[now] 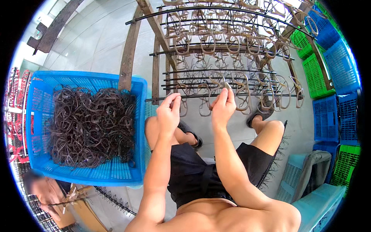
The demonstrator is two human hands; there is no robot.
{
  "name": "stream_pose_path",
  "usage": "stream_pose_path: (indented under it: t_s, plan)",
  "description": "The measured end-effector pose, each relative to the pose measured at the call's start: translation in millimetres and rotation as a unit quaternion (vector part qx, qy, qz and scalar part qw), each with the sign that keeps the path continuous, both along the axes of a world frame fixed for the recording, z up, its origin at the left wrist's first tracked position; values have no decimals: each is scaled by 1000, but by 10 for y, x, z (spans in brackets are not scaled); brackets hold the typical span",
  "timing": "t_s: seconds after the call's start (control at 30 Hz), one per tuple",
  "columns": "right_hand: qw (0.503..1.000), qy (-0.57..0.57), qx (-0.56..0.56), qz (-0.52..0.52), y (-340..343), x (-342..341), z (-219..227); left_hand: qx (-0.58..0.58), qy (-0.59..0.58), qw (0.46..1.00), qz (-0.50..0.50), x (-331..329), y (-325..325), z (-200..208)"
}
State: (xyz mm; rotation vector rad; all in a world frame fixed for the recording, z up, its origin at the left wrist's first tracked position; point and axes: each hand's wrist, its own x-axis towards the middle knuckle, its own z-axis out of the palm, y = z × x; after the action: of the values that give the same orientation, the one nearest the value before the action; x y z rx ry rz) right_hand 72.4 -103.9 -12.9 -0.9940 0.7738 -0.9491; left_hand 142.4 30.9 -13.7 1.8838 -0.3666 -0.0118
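This is a workshop. A wooden rack (128,58) at one o'clock holds rods (181,8) of glasses-like frames (208,52). A basket (38,135) at nine is heaped with dark loops (92,127); crates (340,65) stand stacked at three.

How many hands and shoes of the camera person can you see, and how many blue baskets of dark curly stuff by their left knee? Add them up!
Hands: 2 (left hand, right hand)
Dark shoes: 2 (left shoe, right shoe)
Blue basket of dark curly stuff: 1
Total: 5
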Motion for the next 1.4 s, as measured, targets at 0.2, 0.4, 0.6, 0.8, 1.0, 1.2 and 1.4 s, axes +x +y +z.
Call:
stream_pose_path:
  t_s: [0.2, 0.4, 0.6, 0.8, 1.0, 1.2, 1.4]
  plan:
    - [999, 10, -26, 26, 75, -26, -35, -82, 125, 988, -24, -38, -10, 21]
    - [995, 53, -75, 49, 142, -8, -101, -64, 160, 985, -28, -83, -41, 105]
    - [968, 159, -194, 30, 22, -29, -193, -91, 155, 983, -30, -58, -28, 74]
    - [987, 82, -113, 79, -52, -95, -88, -165, 139, 976, -31, 2, 84, 3]
    - [855, 324, -398, 73, 142, -483, 80, -378, 268, 886, 20, -184, 657, 443]
    - [841, 83, -381, 374, 599, -655, 377, -537, 452, 708, -74, -278, 682, 624]
    - [931, -23, 131, 340, 754, -531, 248, -723, 358, 581, -109, -294, 530, 676]
